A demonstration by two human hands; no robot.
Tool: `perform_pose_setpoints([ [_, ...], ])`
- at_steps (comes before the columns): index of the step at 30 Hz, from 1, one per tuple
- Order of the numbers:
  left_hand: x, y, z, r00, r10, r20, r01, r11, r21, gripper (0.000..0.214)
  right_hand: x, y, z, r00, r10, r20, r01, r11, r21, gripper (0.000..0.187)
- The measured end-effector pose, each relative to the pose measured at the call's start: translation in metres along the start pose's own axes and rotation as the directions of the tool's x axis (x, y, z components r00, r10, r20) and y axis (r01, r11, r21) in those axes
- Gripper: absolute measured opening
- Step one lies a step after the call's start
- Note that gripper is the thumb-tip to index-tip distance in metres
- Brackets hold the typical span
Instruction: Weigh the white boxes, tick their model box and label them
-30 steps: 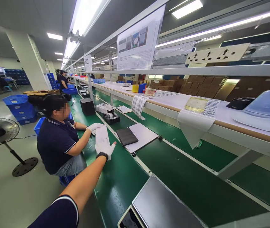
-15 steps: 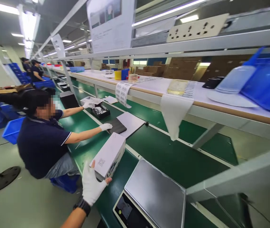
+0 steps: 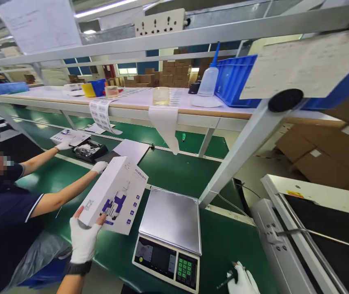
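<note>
- The room is a factory line: a long green table [image 3: 193, 171] runs across the view, with a white upper shelf [image 3: 137, 107] above it on a grey steel frame [image 3: 242, 143].
- Stacked brown cardboard boxes [image 3: 174, 73] stand behind the shelf, and more cartons [image 3: 330, 151] lie low on the right.
- A white machine with a dark bed [image 3: 321, 220] fills the lower right, just beside the table's end.
- A blue bin [image 3: 236, 79] sits on the shelf, beside a clear squeeze bottle [image 3: 208, 79].
- A co-worker in a dark shirt [image 3: 3, 220] sits at the left edge, both gloved hands reaching out over the table.
- A weighing scale [image 3: 170, 232] stands near the table's front edge, its steel pan bare; green keys show on its panel, the display unreadable.
- Bare green surface lies open between the scale and the frame post.
- The white box [image 3: 115, 196] is held tilted above the table, just left of the scale; it bears a blue-and-purple product picture, small icons and print too small to read.
- The left hand [image 3: 84, 241], gloved, grips the box's near corner.
- The right hand [image 3: 243, 279], gloved, is closed around a dark pen [image 3: 227, 281] at the bottom edge.
- Label strips [image 3: 101, 114] hang over the shelf edge, text illegible.
</note>
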State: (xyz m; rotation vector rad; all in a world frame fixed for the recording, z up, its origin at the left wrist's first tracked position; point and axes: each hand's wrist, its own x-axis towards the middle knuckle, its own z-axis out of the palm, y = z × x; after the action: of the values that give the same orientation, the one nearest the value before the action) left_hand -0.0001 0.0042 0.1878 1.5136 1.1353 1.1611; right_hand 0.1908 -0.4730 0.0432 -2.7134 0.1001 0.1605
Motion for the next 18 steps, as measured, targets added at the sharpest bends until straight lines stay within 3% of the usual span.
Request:
perform_pose_setpoints([
  [2, -0.025, 0.011, -0.003, 0.981, 0.101, 0.164, -0.116, 0.989, 0.088, 0.093, -0.004, -0.006, 0.001, 1.0, -0.01, 0.003, 0.01, 0.999, -0.048, 0.042],
  [5, -0.068, 0.028, 0.009, 0.877, 0.255, 0.407, -0.343, 0.925, 0.16, 0.09, -0.006, -0.013, 0.002, 0.999, -0.032, 0.009, 0.032, 0.995, -0.097, 0.042],
  [8, -0.111, 0.048, 0.032, 0.839, 0.305, 0.45, -0.428, 0.881, 0.202, 0.098, -0.008, -0.017, 0.001, 1.0, -0.031, -0.002, 0.03, 0.993, -0.117, 0.04],
  [11, -0.134, 0.064, 0.045, 0.809, 0.219, 0.546, -0.305, 0.95, 0.071, 0.107, -0.011, -0.022, 0.0, 1.0, -0.011, -0.018, 0.009, 0.994, -0.109, 0.04],
  [13, -0.131, 0.061, 0.046, 0.759, 0.113, 0.642, -0.088, 0.994, -0.072, 0.099, -0.013, -0.023, -0.001, 1.0, 0.007, -0.003, -0.007, 0.996, -0.089, 0.04],
  [16, -0.106, 0.027, 0.042, 0.764, -0.095, 0.638, 0.172, 0.983, -0.06, 0.077, -0.015, -0.024, -0.001, 0.999, 0.046, 0.014, -0.045, 0.999, -0.019, 0.039],
  [18, -0.089, -0.014, 0.038, 0.801, -0.215, 0.558, 0.188, 0.976, 0.107, 0.067, -0.015, -0.025, -0.001, 0.996, 0.092, 0.013, -0.092, 0.993, 0.074, 0.038],
])
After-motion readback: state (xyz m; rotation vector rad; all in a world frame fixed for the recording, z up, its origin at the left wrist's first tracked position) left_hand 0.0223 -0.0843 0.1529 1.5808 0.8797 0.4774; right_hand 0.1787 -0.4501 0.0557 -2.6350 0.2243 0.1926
